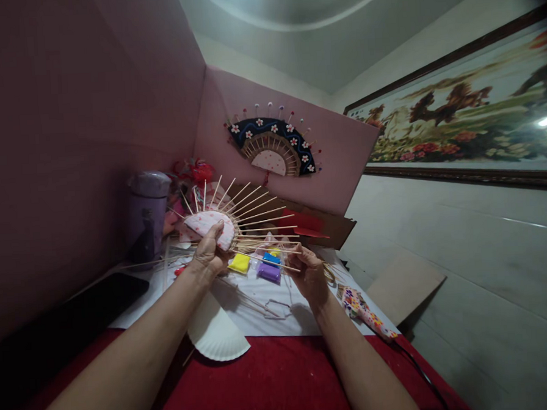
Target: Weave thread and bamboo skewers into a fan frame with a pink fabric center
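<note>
My left hand grips a half-round fan frame by its white, pink-spotted base, thumb on top and the other fingers mostly behind. Several thin wooden sticks radiate from the curved edge, upward and to the right. At the lower right ends of these, my right hand has thumb and forefinger pinched together around a stick tip; anything finer between them is too small to make out. Below the sticks lie yellow, blue and purple packets.
A folded white paper plate overlaps the red cloth. On the right rests a flower-patterned glue gun with a black cord. A purple tumbler and a dark phone-like slab are left. A finished dark fan hangs on the pink board behind.
</note>
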A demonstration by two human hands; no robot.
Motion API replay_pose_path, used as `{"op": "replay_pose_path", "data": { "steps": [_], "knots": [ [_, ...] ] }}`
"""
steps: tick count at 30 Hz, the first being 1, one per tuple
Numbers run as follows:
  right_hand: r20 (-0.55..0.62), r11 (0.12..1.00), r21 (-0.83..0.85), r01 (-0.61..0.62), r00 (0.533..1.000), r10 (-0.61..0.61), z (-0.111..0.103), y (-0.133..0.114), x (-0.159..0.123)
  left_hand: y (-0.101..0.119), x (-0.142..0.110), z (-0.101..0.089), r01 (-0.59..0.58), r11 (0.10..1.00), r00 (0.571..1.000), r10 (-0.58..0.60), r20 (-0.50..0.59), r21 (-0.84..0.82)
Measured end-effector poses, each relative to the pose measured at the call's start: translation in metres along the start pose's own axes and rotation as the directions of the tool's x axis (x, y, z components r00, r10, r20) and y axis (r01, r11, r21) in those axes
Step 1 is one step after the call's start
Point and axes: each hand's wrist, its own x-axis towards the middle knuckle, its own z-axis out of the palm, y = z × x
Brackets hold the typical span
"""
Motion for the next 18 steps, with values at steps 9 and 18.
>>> {"op": "replay_pose_path", "data": {
  "steps": [9, 18],
  "knots": [
    [0.002, 0.999, 0.033, -0.030, 1.000, 0.030, -0.0001, -0.0047, -0.0006, 0.0021, 0.0035, -0.0019, 0.026, 0.999, 0.999, -0.026, -0.021, 0.023],
    [-0.030, 1.000, 0.002, -0.005, 1.000, 0.005, -0.0037, -0.0054, 0.0024, 0.0009, 0.0010, -0.0021, 0.023, 1.000, 0.999, -0.023, -0.032, -0.003]
  ]
}}
